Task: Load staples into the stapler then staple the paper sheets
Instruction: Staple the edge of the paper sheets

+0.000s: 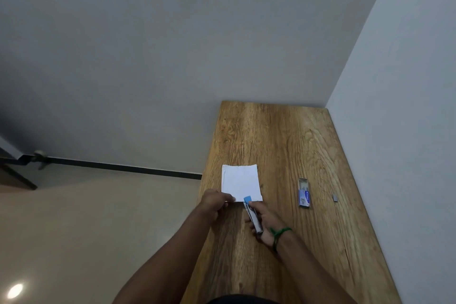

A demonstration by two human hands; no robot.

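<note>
Closest to the camera you've got both forearms coming up from the bottom edge over a wood-grain table (pixel 283 145) that's pushed into the corner of a plain grey room. The right hand (pixel 265 226) has a green thread band (pixel 280 233) around the wrist and its fingers are wrapped around the stapler (pixel 252 213), a slim metal one with a blue tip. The body of it runs diagonally through the palm, and the blue nose end sits right on the near edge of the paper sheets (pixel 241 183), roughly mid-edge, leaning toward the right corner. Can't really tell if the stapler is squeezed down or just resting there; it's too small in the shot.

The left hand (pixel 215 201) is just beside it, fingers pressed together and pinching the near left corner of the paper. The sheets are a small white stack lying flat on the table near its left edge, slightly curled on the far side.

Further right, well apart from the hands, there's the staple box (pixel 304 192), a small blue and white pack with its inner tray slid partway out toward the far end. A bit beyond that, near the right edge of the table, sits a tiny grey piece (pixel 335 197), maybe a chunk of staples, hard to say.

Off to the left the floor is pale tile with a dark skirting line along the wall.
</note>
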